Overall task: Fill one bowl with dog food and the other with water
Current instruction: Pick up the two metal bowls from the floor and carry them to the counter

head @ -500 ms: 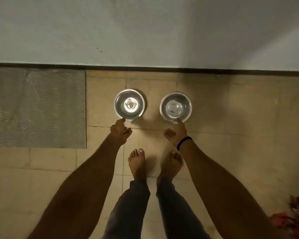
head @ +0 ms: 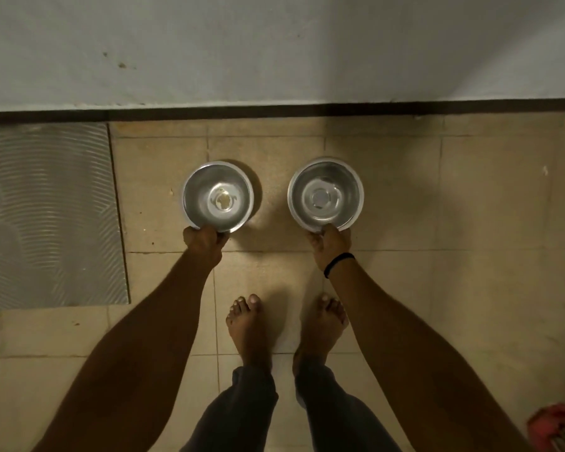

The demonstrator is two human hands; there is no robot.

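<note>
Your left hand (head: 203, 240) pinches the near rim of the left steel bowl (head: 217, 196), your right hand (head: 330, 242) likewise grips the right bowl (head: 325, 194), both on the tiled floor (head: 470, 223).

We see two steel bowls side by side on the tiled floor (head: 470, 223) at mid-frame, near the wall (head: 274, 44). Our left hand (head: 203, 241) grips the near rim of the left bowl (head: 217, 197), and our right hand (head: 330, 244), a black band (head: 338, 263) at its wrist, grips the near rim of the right bowl (head: 325, 194). Both bowls hold no food. A grey ribbed mat (head: 46, 216) lies at left; our bare feet (head: 248, 331) stand below centre.
</note>
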